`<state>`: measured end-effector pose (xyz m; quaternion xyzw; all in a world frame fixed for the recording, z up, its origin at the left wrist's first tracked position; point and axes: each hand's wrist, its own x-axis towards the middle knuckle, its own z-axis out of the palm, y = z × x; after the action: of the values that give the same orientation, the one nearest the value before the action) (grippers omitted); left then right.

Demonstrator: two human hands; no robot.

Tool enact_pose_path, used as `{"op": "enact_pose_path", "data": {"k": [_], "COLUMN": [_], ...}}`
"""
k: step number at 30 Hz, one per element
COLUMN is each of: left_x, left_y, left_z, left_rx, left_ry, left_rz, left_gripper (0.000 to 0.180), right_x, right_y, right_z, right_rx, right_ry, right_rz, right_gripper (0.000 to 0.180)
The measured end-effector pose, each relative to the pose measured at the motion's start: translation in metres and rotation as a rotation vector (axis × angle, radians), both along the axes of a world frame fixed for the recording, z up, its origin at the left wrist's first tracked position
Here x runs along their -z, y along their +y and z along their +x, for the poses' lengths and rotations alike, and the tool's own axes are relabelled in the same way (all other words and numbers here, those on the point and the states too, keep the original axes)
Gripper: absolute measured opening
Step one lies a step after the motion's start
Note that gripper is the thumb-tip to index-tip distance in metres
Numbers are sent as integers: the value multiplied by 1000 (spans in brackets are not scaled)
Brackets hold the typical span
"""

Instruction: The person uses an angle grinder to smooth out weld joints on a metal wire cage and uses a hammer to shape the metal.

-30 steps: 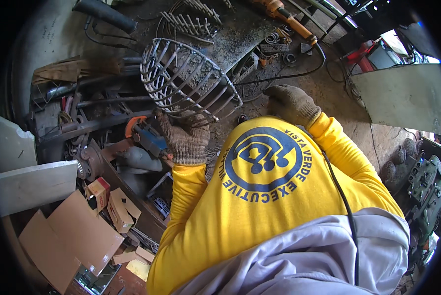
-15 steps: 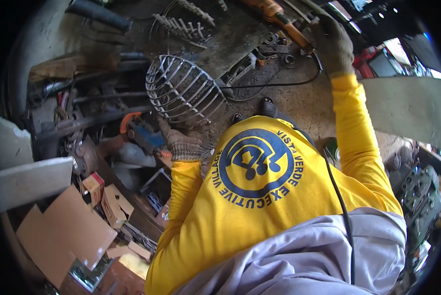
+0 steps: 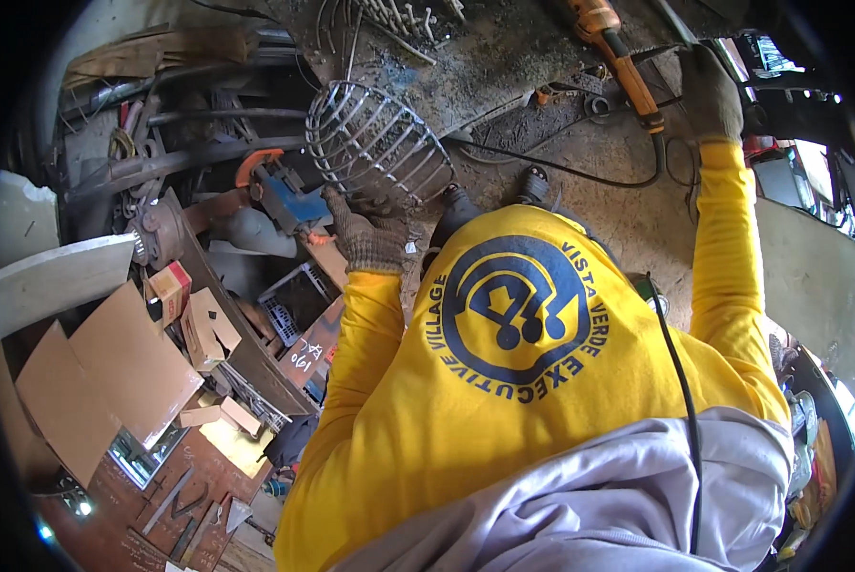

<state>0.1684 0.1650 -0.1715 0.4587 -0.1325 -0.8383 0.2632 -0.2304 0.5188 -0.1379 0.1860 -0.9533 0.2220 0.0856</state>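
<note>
A bowed cage of shiny metal bars (image 3: 380, 133) stands in front of me, left of centre. My left hand (image 3: 368, 236), in a knitted work glove, is closed at its lower edge; one finger lies along the rim, and the other fingertips are dark and partly hidden. Far out to the right, my gloved right hand (image 3: 713, 95) is closed round the near end of a pale metal bar (image 3: 675, 21), which runs out of the top of the picture. Just left of that hand is an orange-and-black corded power tool (image 3: 628, 76), apart from it.
A blue-and-orange tool (image 3: 294, 205) stands left of my left hand. Metal scrap (image 3: 208, 124) crowds the far left, with cardboard (image 3: 113, 372) closer in. A black cable (image 3: 580, 172) crosses the floor near my feet (image 3: 532, 186). Metal rods (image 3: 399, 19) lie at the top.
The view has shifted. My right hand and the bar show farther right, and the power tool appears lower and farther right. The cage and my left hand sit higher in the picture, still together.
</note>
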Motion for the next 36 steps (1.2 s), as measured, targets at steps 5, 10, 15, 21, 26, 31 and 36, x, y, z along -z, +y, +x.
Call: {"op": "enact_pose_path", "data": {"k": [5,10,15,21,26,31,36], "left_x": [27,-4,-19,5,20,22,15], "left_y": [-14,-18,-22,-39,-44,-39,-29], "left_z": [14,2,3,19,24,16,4], "left_rx": [69,308,443,568,586,589,565], "left_ry": [143,206,400,425,475,327,426], "left_rz": [258,243,436,603,610,498,503], "left_gripper": [48,62,67,64,63,60,59], "right_x": [-53,-103,-30,-25,-42,-52,-34], "right_y": [0,-43,-58,-140,-146,-137,-137], "right_z": [31,119,204,294,297,295,268], "right_rx": [125,160,-52,15,-72,3,-132], "right_ry": [86,-73,-337,-725,-699,-707,-695], "right_rz": [-395,-846,-734,-462,-364,-425,-234], "right_gripper": [36,24,22,20,23,25,29]}}
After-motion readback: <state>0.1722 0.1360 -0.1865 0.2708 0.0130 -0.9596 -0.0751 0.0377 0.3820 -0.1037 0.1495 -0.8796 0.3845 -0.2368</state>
